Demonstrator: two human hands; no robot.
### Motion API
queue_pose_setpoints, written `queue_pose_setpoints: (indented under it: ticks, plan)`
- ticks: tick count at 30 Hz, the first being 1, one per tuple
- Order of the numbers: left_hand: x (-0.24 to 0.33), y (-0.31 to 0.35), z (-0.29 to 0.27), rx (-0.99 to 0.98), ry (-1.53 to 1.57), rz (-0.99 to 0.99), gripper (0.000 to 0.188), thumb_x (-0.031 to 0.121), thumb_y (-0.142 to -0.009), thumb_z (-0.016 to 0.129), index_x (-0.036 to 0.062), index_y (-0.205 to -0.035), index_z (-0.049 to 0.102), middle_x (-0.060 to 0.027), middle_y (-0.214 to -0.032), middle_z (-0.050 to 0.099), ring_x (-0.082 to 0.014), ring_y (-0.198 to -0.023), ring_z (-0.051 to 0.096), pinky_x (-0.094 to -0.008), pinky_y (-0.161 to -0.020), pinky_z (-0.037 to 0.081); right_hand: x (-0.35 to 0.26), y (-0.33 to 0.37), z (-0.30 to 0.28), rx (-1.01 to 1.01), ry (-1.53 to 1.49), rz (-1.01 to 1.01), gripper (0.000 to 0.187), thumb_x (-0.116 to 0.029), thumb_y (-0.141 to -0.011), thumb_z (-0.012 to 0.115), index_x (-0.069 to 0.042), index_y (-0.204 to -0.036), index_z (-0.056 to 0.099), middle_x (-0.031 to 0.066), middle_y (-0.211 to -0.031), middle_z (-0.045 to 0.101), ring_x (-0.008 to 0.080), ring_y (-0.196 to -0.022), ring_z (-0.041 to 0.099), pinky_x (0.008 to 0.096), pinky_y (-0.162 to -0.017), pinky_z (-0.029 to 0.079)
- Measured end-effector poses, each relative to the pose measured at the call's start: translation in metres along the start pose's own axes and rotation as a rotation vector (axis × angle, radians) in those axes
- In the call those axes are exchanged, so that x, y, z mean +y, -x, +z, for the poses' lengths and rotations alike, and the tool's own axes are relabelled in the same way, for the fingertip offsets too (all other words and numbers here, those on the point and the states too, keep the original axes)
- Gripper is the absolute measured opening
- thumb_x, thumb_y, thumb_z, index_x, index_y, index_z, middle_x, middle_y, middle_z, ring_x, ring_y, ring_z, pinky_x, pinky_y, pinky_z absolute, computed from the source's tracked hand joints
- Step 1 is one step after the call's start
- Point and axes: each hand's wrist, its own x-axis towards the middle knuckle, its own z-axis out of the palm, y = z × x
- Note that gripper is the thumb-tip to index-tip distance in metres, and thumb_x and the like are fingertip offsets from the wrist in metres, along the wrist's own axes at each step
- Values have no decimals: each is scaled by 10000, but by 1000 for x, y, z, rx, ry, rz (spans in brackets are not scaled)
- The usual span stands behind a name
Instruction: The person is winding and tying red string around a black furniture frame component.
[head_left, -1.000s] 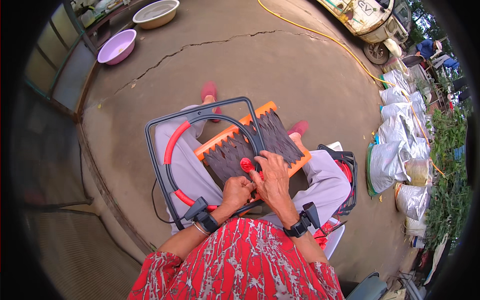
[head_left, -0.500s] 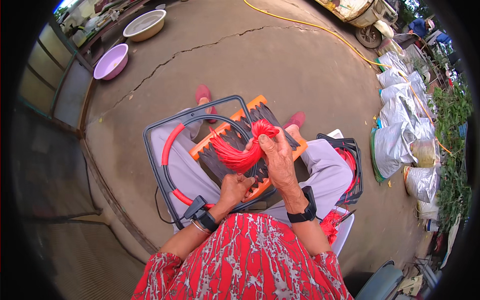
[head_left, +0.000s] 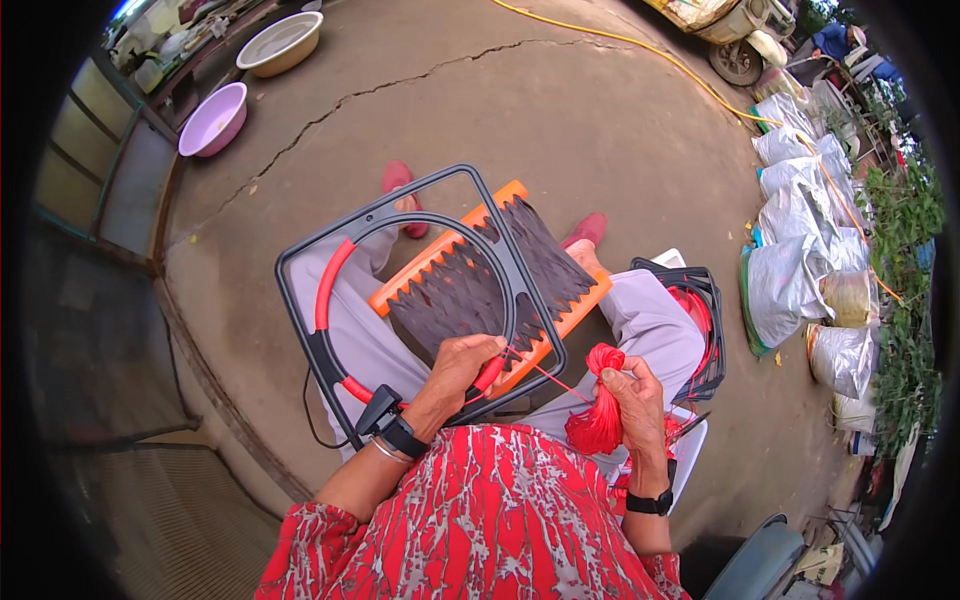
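A black square plastic frame [head_left: 419, 181] with a round ring inside rests tilted over my lap, and red cord covers parts of the ring. My left hand [head_left: 462, 366] is closed at the ring's lower right side, beside a red-wrapped stretch; its fingertips pinch the ring and perhaps the strand there. To the right, my right hand [head_left: 640, 405] grips a hank of red cord [head_left: 597, 422] that hangs down from the fingers. A thin taut red strand links the hank to the ring near my left fingers.
Beneath the frame is an orange-edged stool [head_left: 440, 255] with dark woven straps. Stacked black frames with red cord [head_left: 708, 310] lie by my right leg, above a white bin [head_left: 690, 455]. Silvery sacks [head_left: 790, 290] line the right; two basins [head_left: 213, 120] stand far left.
My right hand has carried the hank right and down, away from the ring, and a taut strand now shows. My left hand has risen slightly along the ring.
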Motion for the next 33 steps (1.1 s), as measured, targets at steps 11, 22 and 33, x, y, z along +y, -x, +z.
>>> queue_pose_setpoints:
  ticks: [11, 22, 33]
  plan:
    - [-17, -2, -8, 107, -98, 42, 176, 83, -863, 606, -57, -760, 628, -92, -555, 587, -129, -422, 522, -273, -387, 394, 29, -48, 80, -40, 1263, -538, 273, -210, -749, 748, -34, -890, 594, 136, -788, 628, 323, -763, 629, 422, -659, 495]
    - [-29, -10, -16, 205, -277, 130, 165, 104, -896, 618, -28, -802, 652, -57, -598, 618, -97, -467, 545, -262, -420, 437, 33, -41, 93, -143, 1354, -689, 316, -119, -760, 698, -31, -1057, 632, 158, -945, 577, 350, -893, 569, 439, -742, 472]
    - [-35, -5, -9, 279, -539, 347, 175, 120, -876, 633, -26, -780, 650, -73, -578, 616, -113, -472, 571, -281, -436, 440, 38, -65, 111, -130, 1392, -463, 527, -38, -789, 625, -1, -1289, 463, 231, -937, 636, 400, -880, 623, 445, -782, 496]
